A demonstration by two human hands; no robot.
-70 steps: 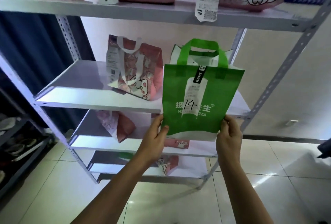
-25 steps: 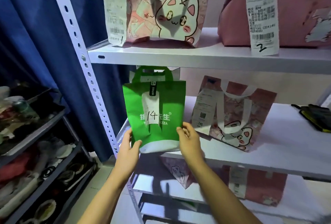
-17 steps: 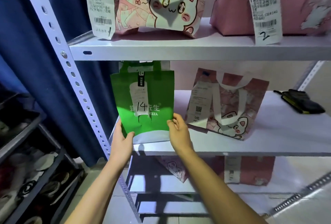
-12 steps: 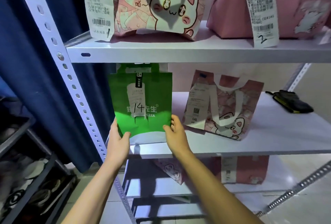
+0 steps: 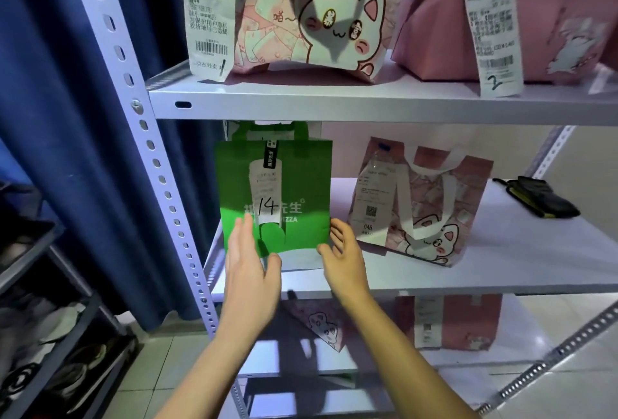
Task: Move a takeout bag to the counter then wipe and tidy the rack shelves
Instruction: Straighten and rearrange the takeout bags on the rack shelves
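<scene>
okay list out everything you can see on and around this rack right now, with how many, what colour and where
green pizza bag: 1, green, numbered 14, middle shelf, left end
cat-print bags: 4 at least, pink, top, middle and lower shelves
receipts: several, white, hanging on the bags
black object: 1, black with yellow, middle shelf, right
rack: 1, white metal
curtain: 1, dark blue, left
dark rack: 1, far left, holds clutter
left hand: open, at green bag's front
right hand: open, by its right corner
</scene>
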